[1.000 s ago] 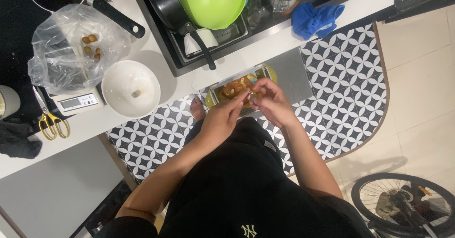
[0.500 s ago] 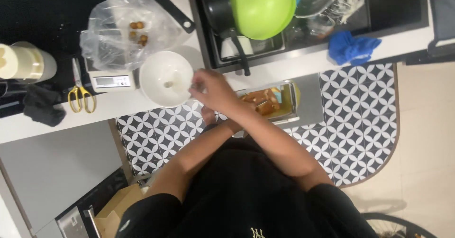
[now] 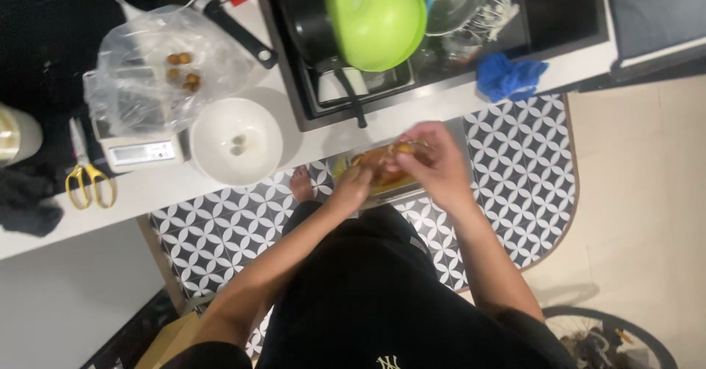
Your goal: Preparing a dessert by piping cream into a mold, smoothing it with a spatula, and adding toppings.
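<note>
Both hands meet over the glass dish (image 3: 382,181) at the bench (image 3: 220,192) edge: left hand (image 3: 354,187) and right hand (image 3: 430,159) curled, pinching a small brown fruit (image 3: 403,148) between fingertips. I judge peeling mid-way: two pale pieces in white bowl (image 3: 235,142), several fruits left in plastic bag (image 3: 158,75).

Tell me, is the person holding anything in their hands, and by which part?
Both hands meet over a container of brownish food. The right hand pinches a small brownish piece at its fingertips; whether the left hand grips it too cannot be told.
</note>
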